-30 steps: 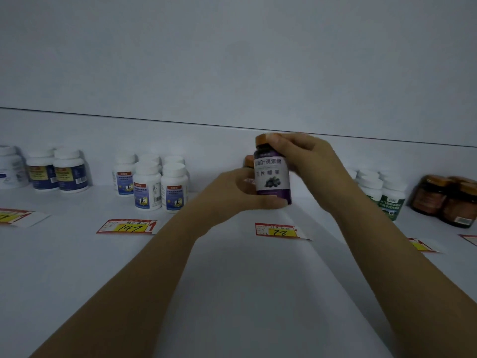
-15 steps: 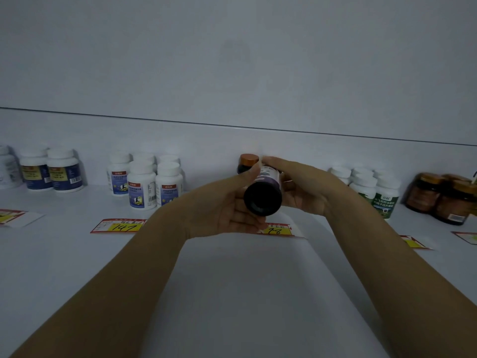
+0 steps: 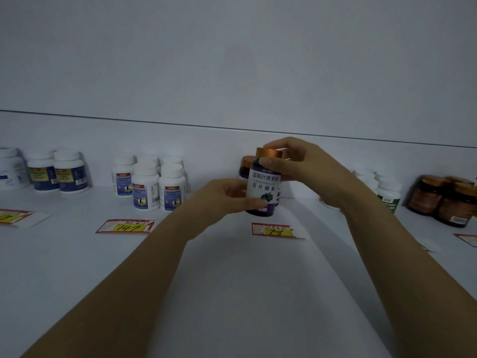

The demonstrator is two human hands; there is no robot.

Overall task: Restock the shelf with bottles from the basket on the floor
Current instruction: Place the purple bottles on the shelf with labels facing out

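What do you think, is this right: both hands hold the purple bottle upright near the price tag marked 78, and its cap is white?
Not quite. The head view shows the cap is coppery orange, not white. The rest stands: the left hand and right hand hold the purple bottle upright near the price tag marked 78.

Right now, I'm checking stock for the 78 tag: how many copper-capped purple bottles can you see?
2. The held bottle is in the left hand and right hand, above the 78 tag; the second bottle stands on the shelf just behind it. Others may be hidden behind them.
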